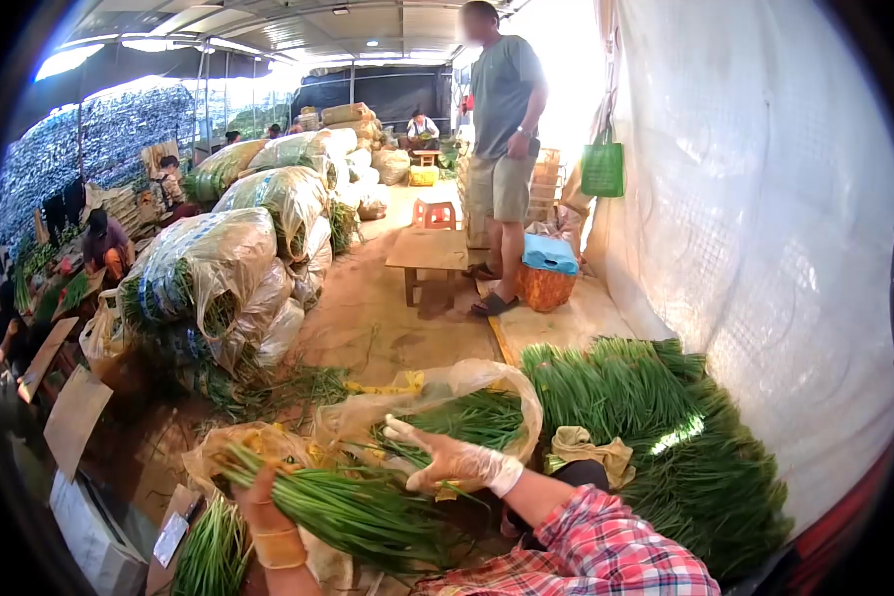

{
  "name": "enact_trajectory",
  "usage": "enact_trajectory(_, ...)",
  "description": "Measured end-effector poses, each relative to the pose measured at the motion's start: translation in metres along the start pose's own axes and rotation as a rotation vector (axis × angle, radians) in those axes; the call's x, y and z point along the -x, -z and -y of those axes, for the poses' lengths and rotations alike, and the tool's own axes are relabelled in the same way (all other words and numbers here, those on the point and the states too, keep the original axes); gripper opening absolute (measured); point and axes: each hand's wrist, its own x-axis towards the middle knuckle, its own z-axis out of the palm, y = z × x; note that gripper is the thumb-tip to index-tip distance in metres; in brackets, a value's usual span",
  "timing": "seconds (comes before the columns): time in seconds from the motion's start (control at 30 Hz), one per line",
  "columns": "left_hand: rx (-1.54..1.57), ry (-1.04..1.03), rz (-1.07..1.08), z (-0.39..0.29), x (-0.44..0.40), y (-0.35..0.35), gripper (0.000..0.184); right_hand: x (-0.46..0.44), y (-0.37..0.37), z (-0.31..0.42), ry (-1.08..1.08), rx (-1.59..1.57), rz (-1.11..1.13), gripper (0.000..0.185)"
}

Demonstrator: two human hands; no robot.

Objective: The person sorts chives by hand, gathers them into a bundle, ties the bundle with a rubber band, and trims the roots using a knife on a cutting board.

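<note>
My left hand (258, 505), with a yellowish band at the wrist, is closed round a bunch of garlic chives (358, 507), whose long green leaves reach to the right across my lap. My right hand (457, 463) wears a thin whitish glove; its fingers are stretched out to the left, apart, with nothing in them. It hovers above the bunch, beside an open clear plastic bag (528, 392) holding more chives. Close by the left forearm lies another bunch of chives (214, 551). Part of the left fingers is hidden by leaves.
A large stack of chives (666, 427) lies at right along the white sheet wall (755, 199), with a tan cloth (594, 455) beside it. Wrapped bales (209, 258) line the left. Ahead are a low wooden table (429, 248), an orange basket (546, 288) and a standing person (507, 109).
</note>
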Motion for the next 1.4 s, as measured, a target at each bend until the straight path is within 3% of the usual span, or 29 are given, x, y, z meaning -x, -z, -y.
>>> enact_trajectory(0.07, 0.101, 0.081, 0.098, 0.004, 0.018, -0.039, 0.052, -0.017, -0.028, -0.011, 0.314, 0.130, -0.019, 0.118)
enact_trajectory(0.13, 0.103, 0.112, 0.011, 0.040, 0.021, -0.052, 0.049, -0.014, -0.074, 0.007, 0.180, 0.204, -0.031, 0.131)
enact_trajectory(0.2, 0.158, 0.132, 0.040, 0.040, 0.027, -0.062, 0.044, -0.017, -0.085, -0.008, 0.058, -0.156, -0.013, 0.126)
enact_trajectory(0.33, 0.126, 0.230, 0.034, 0.045, 0.034, -0.069, 0.037, -0.011, -0.094, -0.025, 0.091, -0.125, -0.106, 0.115)
enact_trajectory(0.4, 0.205, 0.400, -0.020, 0.048, 0.033, -0.066, 0.032, -0.009, -0.095, -0.036, 0.041, -0.137, -0.116, 0.105)
enact_trajectory(0.53, 0.198, 0.470, -0.039, 0.062, 0.026, -0.054, 0.036, -0.008, -0.098, -0.046, 0.117, -0.179, -0.185, 0.097)
enact_trajectory(0.6, 0.116, 0.509, 0.007, 0.064, 0.022, -0.056, 0.042, -0.006, -0.093, -0.046, -0.023, -0.312, -0.139, 0.095)
enact_trajectory(0.63, 0.061, 0.483, 0.066, 0.068, 0.018, -0.050, 0.062, -0.004, -0.092, -0.038, -0.005, -0.334, -0.146, 0.093)
enact_trajectory(0.67, 0.054, 0.493, 0.060, 0.072, 0.015, -0.048, 0.062, -0.004, -0.093, -0.040, -0.014, -0.344, -0.147, 0.093)
enact_trajectory(0.73, -0.257, 0.246, 0.027, 0.082, 0.009, -0.042, 0.089, -0.001, -0.097, -0.056, -0.108, -0.357, -0.132, 0.092)
enact_trajectory(0.77, -0.678, 0.139, 0.024, 0.092, -0.003, -0.032, 0.108, -0.004, -0.098, -0.056, -0.104, -0.296, -0.146, 0.098)
enact_trajectory(0.8, -0.684, 0.148, 0.021, 0.096, -0.007, -0.022, 0.108, 0.001, -0.099, -0.054, -0.151, -0.332, -0.135, 0.096)
enact_trajectory(0.87, -0.985, -0.283, 0.195, 0.093, -0.011, -0.023, 0.111, 0.000, -0.104, -0.063, -0.162, -0.195, -0.150, 0.096)
enact_trajectory(0.9, -1.208, -0.272, 0.230, 0.087, -0.010, -0.024, 0.094, 0.001, -0.106, -0.071, -0.171, -0.205, -0.149, 0.096)
enact_trajectory(0.93, -1.217, -0.259, 0.232, 0.084, -0.013, -0.026, 0.094, 0.002, -0.108, -0.079, -0.171, -0.221, -0.158, 0.096)
enact_trajectory(0.97, -1.221, -0.161, 0.294, 0.081, -0.017, -0.026, 0.078, 0.003, -0.110, -0.078, -0.171, -0.237, -0.165, 0.096)
enact_trajectory(1.0, -1.223, -0.059, 0.353, 0.079, -0.019, -0.021, 0.063, 0.006, -0.111, -0.077, -0.166, -0.248, -0.168, 0.095)
enact_trajectory(1.03, -1.132, -0.186, 0.339, 0.107, -0.029, -0.001, 0.033, 0.008, -0.113, -0.084, -0.127, -0.253, -0.182, 0.096)
enact_trajectory(1.1, -1.100, -0.123, 0.317, 0.115, -0.030, 0.000, 0.024, 0.011, -0.122, -0.090, -0.067, -0.347, -0.187, 0.098)
enact_trajectory(1.13, -1.166, -0.233, 0.290, 0.123, -0.032, 0.001, 0.018, 0.013, -0.120, -0.087, -0.044, -0.432, -0.186, 0.099)
enact_trajectory(1.17, -1.156, -0.193, 0.269, 0.128, -0.034, 0.004, 0.015, 0.015, -0.118, -0.081, -0.088, -0.509, -0.171, 0.095)
enact_trajectory(1.23, -0.813, 0.054, 0.118, 0.123, -0.036, -0.002, 0.015, 0.016, -0.110, -0.073, -0.180, -0.538, -0.172, 0.097)
enact_trajectory(1.27, -0.496, 0.165, 0.076, 0.124, -0.040, 0.001, 0.020, 0.017, -0.107, -0.073, -0.223, -0.485, -0.186, 0.102)
enact_trajectory(1.33, -0.234, 0.302, -0.103, 0.108, -0.031, -0.004, 0.041, 0.019, -0.103, -0.074, -0.230, -0.366, -0.216, 0.103)
enact_trajectory(1.37, -0.238, 0.308, -0.098, 0.107, -0.026, -0.004, 0.041, 0.021, -0.102, -0.079, -0.240, -0.414, -0.248, 0.102)
enact_trajectory(1.4, -0.160, 0.349, -0.085, 0.104, -0.018, 0.001, 0.057, 0.021, -0.102, -0.083, -0.239, -0.418, -0.251, 0.102)
